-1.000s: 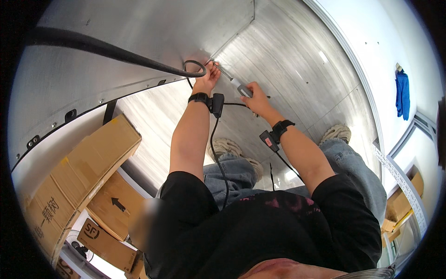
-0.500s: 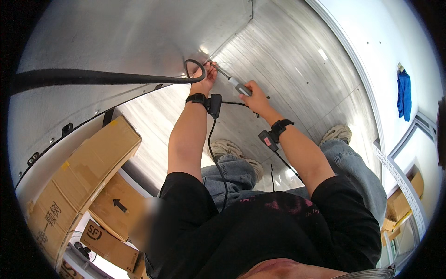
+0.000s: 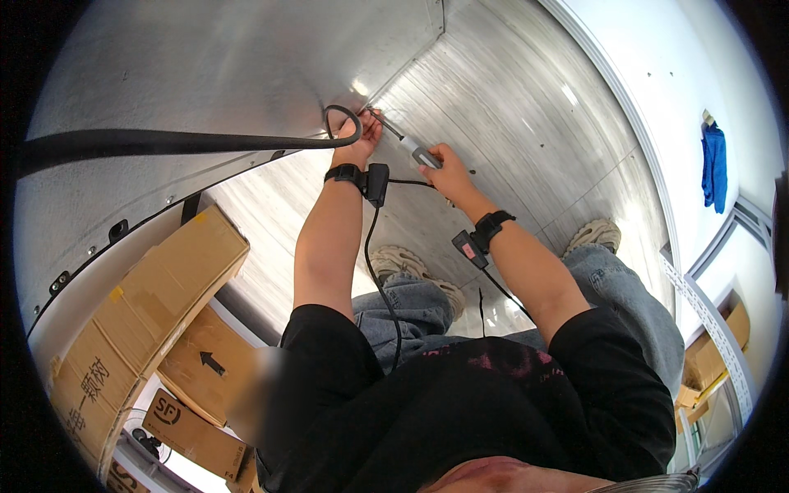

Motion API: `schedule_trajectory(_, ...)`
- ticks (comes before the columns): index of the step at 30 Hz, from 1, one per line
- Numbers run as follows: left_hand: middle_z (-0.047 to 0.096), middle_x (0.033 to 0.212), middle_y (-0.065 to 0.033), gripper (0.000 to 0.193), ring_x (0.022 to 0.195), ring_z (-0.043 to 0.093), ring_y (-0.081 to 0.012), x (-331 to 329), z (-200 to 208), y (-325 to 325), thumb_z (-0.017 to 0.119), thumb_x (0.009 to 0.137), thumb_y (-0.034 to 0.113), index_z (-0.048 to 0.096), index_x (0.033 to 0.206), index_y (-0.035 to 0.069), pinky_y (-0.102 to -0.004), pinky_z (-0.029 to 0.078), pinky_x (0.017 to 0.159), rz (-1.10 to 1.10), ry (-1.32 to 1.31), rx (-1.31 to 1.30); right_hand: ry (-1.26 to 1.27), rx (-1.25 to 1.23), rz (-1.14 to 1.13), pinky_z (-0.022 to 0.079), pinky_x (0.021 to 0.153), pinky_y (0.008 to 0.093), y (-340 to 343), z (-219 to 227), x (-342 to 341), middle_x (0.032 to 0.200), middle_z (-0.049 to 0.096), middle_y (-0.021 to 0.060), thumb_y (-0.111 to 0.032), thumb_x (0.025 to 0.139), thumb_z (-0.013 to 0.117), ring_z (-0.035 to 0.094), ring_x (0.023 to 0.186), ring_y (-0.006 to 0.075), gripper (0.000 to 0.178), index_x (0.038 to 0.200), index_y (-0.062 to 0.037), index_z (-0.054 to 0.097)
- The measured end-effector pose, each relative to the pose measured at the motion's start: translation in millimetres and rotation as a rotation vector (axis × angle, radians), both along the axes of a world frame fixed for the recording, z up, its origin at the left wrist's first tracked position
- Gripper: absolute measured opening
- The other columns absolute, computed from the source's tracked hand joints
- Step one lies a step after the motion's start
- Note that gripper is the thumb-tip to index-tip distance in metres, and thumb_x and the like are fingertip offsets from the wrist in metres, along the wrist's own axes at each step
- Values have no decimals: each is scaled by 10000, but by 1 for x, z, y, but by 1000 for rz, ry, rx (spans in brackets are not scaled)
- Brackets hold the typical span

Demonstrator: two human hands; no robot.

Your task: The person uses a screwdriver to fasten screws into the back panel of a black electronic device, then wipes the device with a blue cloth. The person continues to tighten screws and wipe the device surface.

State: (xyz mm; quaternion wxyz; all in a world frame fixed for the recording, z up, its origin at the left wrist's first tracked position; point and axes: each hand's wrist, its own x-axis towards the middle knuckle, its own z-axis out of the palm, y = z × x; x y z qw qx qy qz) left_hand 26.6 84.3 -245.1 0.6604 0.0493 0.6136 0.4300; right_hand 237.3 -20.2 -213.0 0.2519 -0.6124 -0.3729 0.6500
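My right hand is wrapped round the handle of a grey screwdriver. Its thin shaft slants up and left to the lower edge of a large metal panel. At that edge, by the screwdriver's tip, my left hand has its fingers curled. Whatever the fingers pinch is too small to make out. A thick black cable runs in from the left and loops across the left hand, hiding part of it.
Black boxes on thin cords are strapped to both my wrists. Cardboard boxes are stacked at lower left. Small bolts and brackets line the panel's near edge. Pale wood-look floor lies beneath. A blue cloth hangs on the white wall at right.
Both hands and the screwdriver have shifted very slightly left in the view. The screwdriver's tip stays at the panel edge, beside the left fingers.
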Motion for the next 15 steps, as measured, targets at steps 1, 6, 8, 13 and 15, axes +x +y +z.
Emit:
schedule_trajectory(1, 586, 797, -49, 56, 704, 563, -129, 8, 10, 2, 570, 860, 47, 598, 898, 17, -235, 499, 634, 57, -18, -41, -11, 17, -7, 461, 763, 378, 0, -1, 1, 994, 625, 169, -144, 808, 701, 594, 876, 277, 348, 1086, -11, 541)
schedule_trajectory(6, 627, 839, -56, 72, 743, 596, -146, -3, 1, -1, 537, 901, 51, 603, 925, 33, -258, 513, 648, -8, 13, -29, -120, 41, -118, 466, 769, 386, -11, -8, -11, 979, 624, 161, -186, 839, 665, 590, 832, 274, 330, 1094, -4, 561)
schedule_trajectory(8, 651, 875, -61, 91, 767, 616, -156, 11, 19, 7, 522, 924, 65, 607, 940, 37, -273, 520, 653, 129, -38, -198, -138, 6, -211, 465, 769, 393, -14, -19, -16, 963, 617, 156, -196, 848, 655, 583, 811, 272, 331, 1085, 9, 548)
schedule_trajectory(13, 666, 915, -74, 126, 826, 630, -164, 3, 17, 4, 514, 942, 87, 608, 982, 13, -284, 527, 688, 128, -47, -195, 25, -275, -256, 469, 704, 380, 1, 29, -15, 891, 584, 129, -210, 881, 625, 564, 749, 242, 329, 1072, 23, 495)
schedule_trajectory(15, 666, 908, -72, 136, 839, 630, -166, 4, 14, 4, 511, 944, 90, 605, 995, 5, -286, 527, 705, 92, -49, -133, -142, -62, -261, 472, 653, 358, -13, -9, -21, 870, 575, 113, -263, 904, 590, 560, 724, 219, 346, 1081, 14, 485)
